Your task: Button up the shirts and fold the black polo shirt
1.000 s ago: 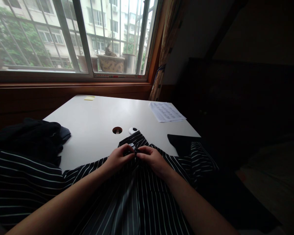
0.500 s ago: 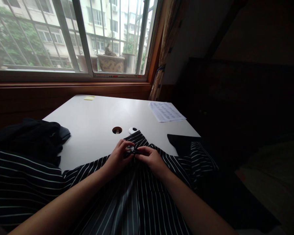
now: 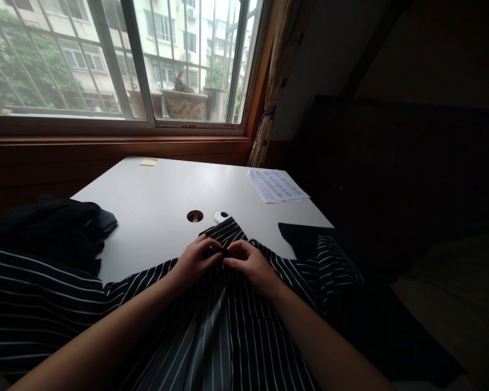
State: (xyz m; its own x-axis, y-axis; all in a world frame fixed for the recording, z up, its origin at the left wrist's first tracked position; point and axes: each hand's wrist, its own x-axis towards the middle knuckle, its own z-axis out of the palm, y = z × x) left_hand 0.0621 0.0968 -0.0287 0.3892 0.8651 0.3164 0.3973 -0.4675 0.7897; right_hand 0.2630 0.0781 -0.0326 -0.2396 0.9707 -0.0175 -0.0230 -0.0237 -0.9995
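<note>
A black shirt with white stripes [image 3: 255, 331] lies spread over the near side of the table, its sleeves reaching out to both sides. Its collar [image 3: 227, 230] points away from me. Just below the collar, my left hand [image 3: 196, 258] pinches the front edge of the shirt between thumb and fingers. My right hand [image 3: 252, 266] pinches the same spot from the other side, so the fingertips of both hands nearly meet. A small dark bit shows between them, too small to make out.
Dark clothing [image 3: 44, 233] is heaped at the left, and more dark cloth [image 3: 375, 315] lies at the right. The white table [image 3: 167, 190] has a round hole [image 3: 195, 216], a white disc [image 3: 222, 217], printed sheets [image 3: 277, 186] and a yellow note [image 3: 148, 162]. Behind stands a barred window [image 3: 187, 65].
My left hand has turned slightly and its fingers have closed in toward the right fingertips. More of the collar's left side shows. The shirt has otherwise stayed in place.
</note>
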